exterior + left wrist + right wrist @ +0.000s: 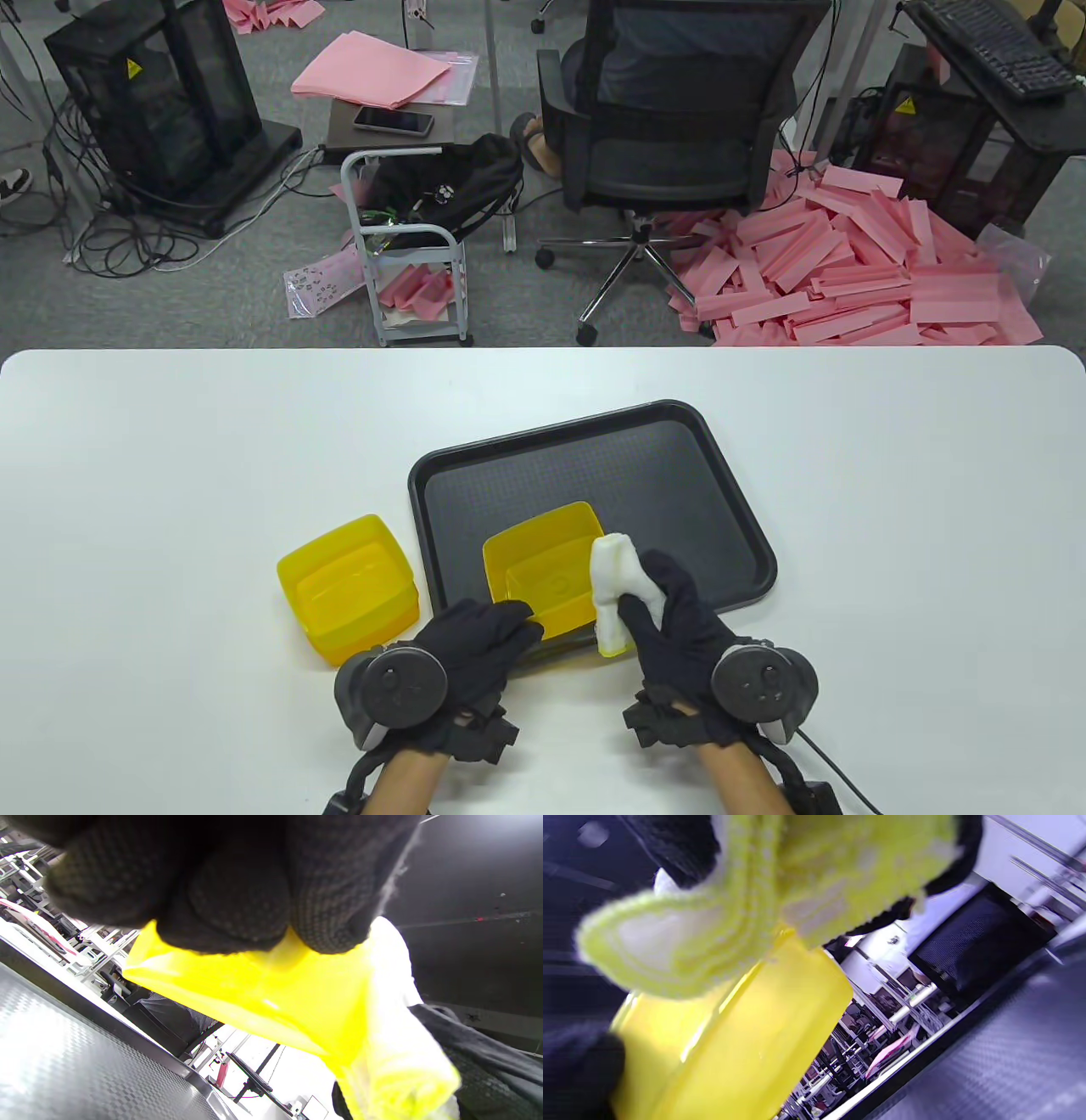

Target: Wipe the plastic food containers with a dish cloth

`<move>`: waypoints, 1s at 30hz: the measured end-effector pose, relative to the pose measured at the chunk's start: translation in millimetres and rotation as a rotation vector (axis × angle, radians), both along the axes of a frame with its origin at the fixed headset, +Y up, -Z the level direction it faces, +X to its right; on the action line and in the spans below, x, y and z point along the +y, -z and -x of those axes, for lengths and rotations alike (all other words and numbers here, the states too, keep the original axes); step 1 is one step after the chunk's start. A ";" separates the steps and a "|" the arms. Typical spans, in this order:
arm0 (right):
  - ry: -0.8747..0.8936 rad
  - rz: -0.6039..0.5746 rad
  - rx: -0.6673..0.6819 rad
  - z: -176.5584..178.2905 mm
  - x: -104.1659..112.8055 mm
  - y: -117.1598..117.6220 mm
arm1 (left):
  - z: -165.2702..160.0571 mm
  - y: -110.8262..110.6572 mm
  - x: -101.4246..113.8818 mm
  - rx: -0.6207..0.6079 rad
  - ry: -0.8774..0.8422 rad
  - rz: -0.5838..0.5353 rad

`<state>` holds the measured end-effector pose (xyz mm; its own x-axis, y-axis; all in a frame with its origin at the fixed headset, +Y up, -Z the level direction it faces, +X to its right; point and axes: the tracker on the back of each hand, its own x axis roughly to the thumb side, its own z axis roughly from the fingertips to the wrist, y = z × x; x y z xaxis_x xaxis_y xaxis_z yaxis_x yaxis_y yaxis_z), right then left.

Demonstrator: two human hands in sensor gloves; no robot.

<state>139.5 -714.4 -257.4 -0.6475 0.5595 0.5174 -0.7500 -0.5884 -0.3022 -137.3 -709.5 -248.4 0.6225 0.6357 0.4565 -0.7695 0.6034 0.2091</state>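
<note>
Left hand (462, 658) grasping near rim of yellow container (543, 577), tilted over near-left part of black tray (679, 501) at desk (170, 475) near edge. Right hand (679, 632) clenched around white dish cloth (615, 586), pressed against container's right wall. Stacked yellow containers (348, 590) just left of tray.

Glossy yellow plastic container (543, 577), fluffy white cloth (615, 586), matt black tray (679, 475) (finely textured), smooth white table (170, 441).

You will find no readable words or numbers anywhere. The only signs are yellow warning triangles: one on the left black cabinet (133, 69), another on the right cabinet (904, 105)
</note>
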 end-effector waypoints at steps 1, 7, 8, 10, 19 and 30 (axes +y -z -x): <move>-0.026 -0.022 -0.016 3.1 1.1 -1.5 | 1.0 0.0 -0.2 0.008 0.003 0.007; -0.203 -0.125 -0.032 20.0 5.7 -9.4 | 3.7 1.4 -1.8 -0.003 -0.050 0.045; -0.225 -0.131 -0.029 22.4 5.7 -10.8 | 3.3 1.1 -1.7 -0.005 -0.060 0.049; -0.269 -0.160 -0.019 29.1 5.9 -14.6 | 2.7 1.6 -1.8 -0.017 -0.077 0.054; -0.296 -0.167 -0.028 35.8 6.0 -14.8 | 2.7 1.7 -3.6 -0.041 -0.090 0.090; -0.355 -0.163 -0.010 39.0 2.4 -17.9 | 3.6 4.5 -5.9 -0.038 -0.121 0.115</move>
